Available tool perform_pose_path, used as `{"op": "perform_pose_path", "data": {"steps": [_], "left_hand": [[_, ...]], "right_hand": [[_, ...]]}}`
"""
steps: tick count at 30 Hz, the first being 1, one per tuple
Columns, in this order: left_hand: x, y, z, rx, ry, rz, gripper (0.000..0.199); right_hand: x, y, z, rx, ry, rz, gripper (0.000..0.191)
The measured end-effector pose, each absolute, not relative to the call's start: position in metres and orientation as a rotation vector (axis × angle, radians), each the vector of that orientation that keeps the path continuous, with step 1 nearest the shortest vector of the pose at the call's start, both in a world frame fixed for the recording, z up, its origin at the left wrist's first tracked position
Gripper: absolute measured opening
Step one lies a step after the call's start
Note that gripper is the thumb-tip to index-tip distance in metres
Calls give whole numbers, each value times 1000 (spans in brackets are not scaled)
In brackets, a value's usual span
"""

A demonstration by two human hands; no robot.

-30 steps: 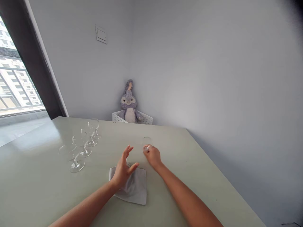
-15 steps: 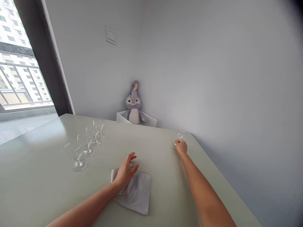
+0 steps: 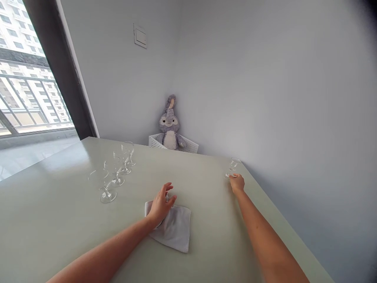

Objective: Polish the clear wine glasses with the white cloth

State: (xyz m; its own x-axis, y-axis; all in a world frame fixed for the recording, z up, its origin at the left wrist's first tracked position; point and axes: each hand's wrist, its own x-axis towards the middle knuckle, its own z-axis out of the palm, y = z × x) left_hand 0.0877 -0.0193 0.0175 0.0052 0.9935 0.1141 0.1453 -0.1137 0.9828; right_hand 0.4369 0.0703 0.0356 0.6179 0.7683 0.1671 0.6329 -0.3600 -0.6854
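My left hand is curved over a grey cloth that lies flat on the table. Something clear, which looks like a glass, shows between its thumb and fingers and below the palm; most of it is hidden. Far to the right, the fingers of my right hand are closed at the lower part of a stemmed glass. This glass is near the table's back right corner, its foot seen just left of the fingertips. On the left, several more stemmed glasses stand upright in a slanting row.
The pale table meets a grey wall along its back right side. Behind the far edge, a plush rabbit sits in a white perforated basket. A dark-framed window is at the left.
My right hand and the stemmed glass have shifted slightly right, nearer the table corner. My left hand stays over the cloth. The whole view has moved a little as well.
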Motion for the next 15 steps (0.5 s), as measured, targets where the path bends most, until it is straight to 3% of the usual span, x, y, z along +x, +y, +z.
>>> {"op": "perform_pose_path", "data": {"steps": [4,10,15], "left_hand": [[88,-29,39,1541,1147,1518,33],[63,-48,95,1715,1018,2233,29],[6,-54,112,1137,1266,2717,25]], "right_hand": [[393,40,41,-1892,-1229,299,28],[270,-34,51,-1374,-1820,582,11],[216,-81,51,-740,-2532,588,30]]}}
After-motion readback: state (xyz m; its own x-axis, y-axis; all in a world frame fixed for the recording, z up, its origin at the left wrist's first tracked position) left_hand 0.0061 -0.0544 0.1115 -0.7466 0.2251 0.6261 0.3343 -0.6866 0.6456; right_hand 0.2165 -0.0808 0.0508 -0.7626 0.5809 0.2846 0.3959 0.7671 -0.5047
